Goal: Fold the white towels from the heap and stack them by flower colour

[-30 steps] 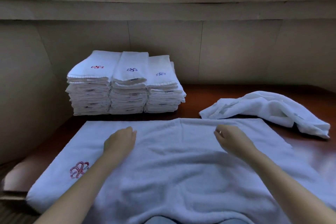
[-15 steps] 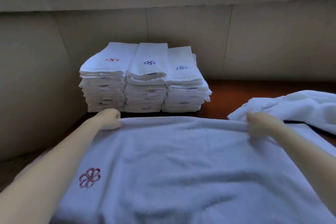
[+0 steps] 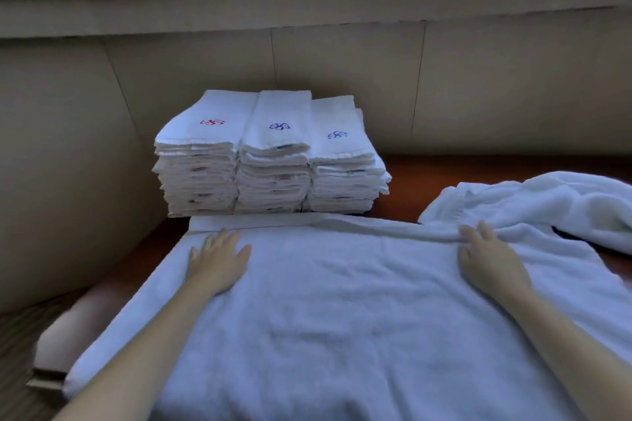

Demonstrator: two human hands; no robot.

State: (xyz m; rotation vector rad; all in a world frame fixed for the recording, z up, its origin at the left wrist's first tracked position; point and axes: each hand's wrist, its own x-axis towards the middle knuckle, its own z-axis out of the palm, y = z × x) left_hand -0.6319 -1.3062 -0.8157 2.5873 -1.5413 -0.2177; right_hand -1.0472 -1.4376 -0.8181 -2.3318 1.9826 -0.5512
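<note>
— What does the head view show of the room and the surface?

— A reddish-brown wooden table point(image 3: 478, 169) runs up to a beige panelled wall point(image 3: 342, 79), with a window sill point(image 3: 307, 0) and window frame above it. At the back left of the table, in the corner, stand three stacks of folded towels point(image 3: 270, 161), side by side and touching. The left stack is topped by a red flower point(image 3: 212, 122), the middle one by a dark blue flower point(image 3: 279, 126), the right one by a lighter blue flower point(image 3: 337, 135). To the right lies the heap of unfolded white towels point(image 3: 533, 205), rumpled, its near edge overlapping the towel being worked on.

— And that towel?

— The spread towel point(image 3: 342, 318) covers the near part of the table, its far edge just in front of the stacks. A narrow band along that far edge looks doubled over, though the blur makes that hard to confirm.

— The hands?

— Both arms reach forward, well apart. The left hand point(image 3: 217, 261) lies palm down near the towel's far left corner, fingers straight and spread. The right hand point(image 3: 489, 256) lies flat near the far right edge, fingers extended onto the raised ridge of cloth there. Neither grasps anything.
</note>
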